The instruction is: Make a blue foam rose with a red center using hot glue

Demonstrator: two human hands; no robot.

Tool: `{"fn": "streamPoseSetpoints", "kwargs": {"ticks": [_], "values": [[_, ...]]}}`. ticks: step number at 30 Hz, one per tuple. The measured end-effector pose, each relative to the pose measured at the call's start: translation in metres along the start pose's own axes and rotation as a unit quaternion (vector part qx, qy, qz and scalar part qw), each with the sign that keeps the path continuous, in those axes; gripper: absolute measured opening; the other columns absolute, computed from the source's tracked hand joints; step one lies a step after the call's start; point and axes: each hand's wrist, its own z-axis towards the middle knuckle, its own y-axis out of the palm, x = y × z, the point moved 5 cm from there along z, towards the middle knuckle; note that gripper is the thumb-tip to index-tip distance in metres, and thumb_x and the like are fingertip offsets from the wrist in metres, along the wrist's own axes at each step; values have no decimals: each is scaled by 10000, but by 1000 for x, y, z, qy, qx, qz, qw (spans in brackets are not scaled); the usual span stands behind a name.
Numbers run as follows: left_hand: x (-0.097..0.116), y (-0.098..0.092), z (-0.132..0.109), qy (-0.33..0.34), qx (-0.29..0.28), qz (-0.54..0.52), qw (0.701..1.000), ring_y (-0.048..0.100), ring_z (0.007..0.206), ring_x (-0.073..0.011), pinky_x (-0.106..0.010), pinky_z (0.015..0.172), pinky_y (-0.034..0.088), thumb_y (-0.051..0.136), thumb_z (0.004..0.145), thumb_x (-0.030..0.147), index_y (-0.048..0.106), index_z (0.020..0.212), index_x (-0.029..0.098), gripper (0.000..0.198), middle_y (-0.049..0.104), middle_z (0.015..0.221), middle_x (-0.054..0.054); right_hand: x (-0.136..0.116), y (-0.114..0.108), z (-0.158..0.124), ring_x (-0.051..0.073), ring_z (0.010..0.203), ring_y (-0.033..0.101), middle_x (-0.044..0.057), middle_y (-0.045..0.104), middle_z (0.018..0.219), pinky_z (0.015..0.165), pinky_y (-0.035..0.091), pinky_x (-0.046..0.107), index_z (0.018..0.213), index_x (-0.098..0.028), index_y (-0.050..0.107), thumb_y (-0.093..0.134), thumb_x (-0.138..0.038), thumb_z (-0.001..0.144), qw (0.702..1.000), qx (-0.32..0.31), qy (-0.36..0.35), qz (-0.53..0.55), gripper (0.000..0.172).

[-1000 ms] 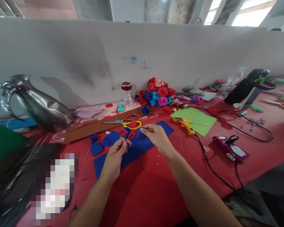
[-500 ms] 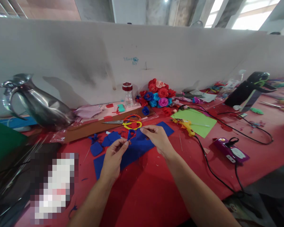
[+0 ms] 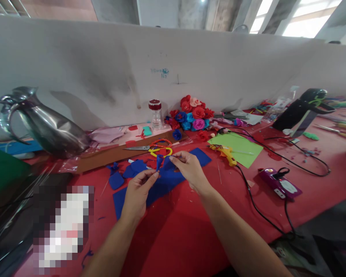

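My left hand [image 3: 138, 190] pinches the lower end of a small rolled blue foam piece [image 3: 159, 161] that stands up between my hands. My right hand [image 3: 190, 169] is closed in a pinch just right of it, on what looks like a thin stick; I cannot make it out well. Both hands hover over a long blue foam sheet [image 3: 173, 177] lying on the red table cover [image 3: 190, 231]. Small blue foam cut-outs [image 3: 117, 179] lie to the left of my left hand.
Scissors with yellow and orange handles [image 3: 158, 149] lie behind the hands. A yellow glue gun [image 3: 226, 152] rests on green paper [image 3: 242, 148], its black cord trailing right. A heap of foam flowers [image 3: 193, 114], a glass jar [image 3: 155, 113], a metal jug [image 3: 43, 127] and a purple device [image 3: 279, 184] stand around.
The rolled blue piece has risen a little and stands more upright between my hands. My right hand has drawn slightly closer to it.
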Motion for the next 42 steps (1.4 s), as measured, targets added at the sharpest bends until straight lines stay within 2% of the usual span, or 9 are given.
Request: {"fn": "streamPoseSetpoints", "kwargs": {"ticks": [4, 10, 15, 23, 34, 42], "values": [[-2, 3, -2, -6, -9, -7, 1000, 588, 680, -127, -261, 700, 458, 809, 564, 306, 716, 730, 184, 226, 689, 687, 2, -1, 2, -3, 151, 584, 605, -6, 633, 618, 549, 514, 265, 739, -202, 612, 634, -373, 733, 1000, 8, -10, -8, 172], [-9, 7, -6, -11, -11, 12, 1000, 605, 671, -143, -287, 714, 479, 800, 581, 326, 742, 743, 186, 222, 706, 683, -9, -2, 5, -6, 160, 587, 629, 2, 651, 658, 581, 537, 295, 775, -195, 591, 615, -403, 757, 999, 17, -26, -6, 210], [-15, 7, -6, -27, 1, -16, 1000, 596, 656, -124, -258, 688, 472, 831, 529, 295, 755, 713, 183, 229, 721, 684, -10, -7, 8, -11, 158, 607, 631, 8, 656, 658, 589, 530, 281, 760, -190, 596, 598, -423, 765, 998, 23, -52, -39, 233], [-14, 6, -5, -18, 16, -11, 1000, 592, 644, -112, -234, 663, 470, 838, 511, 267, 765, 694, 196, 210, 723, 660, 0, -12, 13, -18, 188, 710, 683, 38, 706, 742, 623, 538, 291, 785, -193, 600, 595, -402, 782, 998, 9, -56, -17, 209], [-11, 5, -6, 6, 37, 2, 999, 621, 672, -135, -258, 697, 495, 836, 501, 267, 773, 695, 210, 212, 749, 702, -13, -15, 13, -20, 161, 635, 653, 16, 672, 686, 585, 527, 274, 784, -187, 597, 598, -400, 782, 997, 26, -67, -6, 213], [-11, 5, -6, 16, 33, 15, 999, 638, 689, -153, -272, 718, 506, 832, 501, 264, 776, 691, 218, 203, 745, 677, -17, -16, 16, -24, 134, 583, 619, -4, 647, 655, 560, 507, 254, 772, -189, 581, 592, -389, 782, 998, 12, -55, 27, 200]]}}
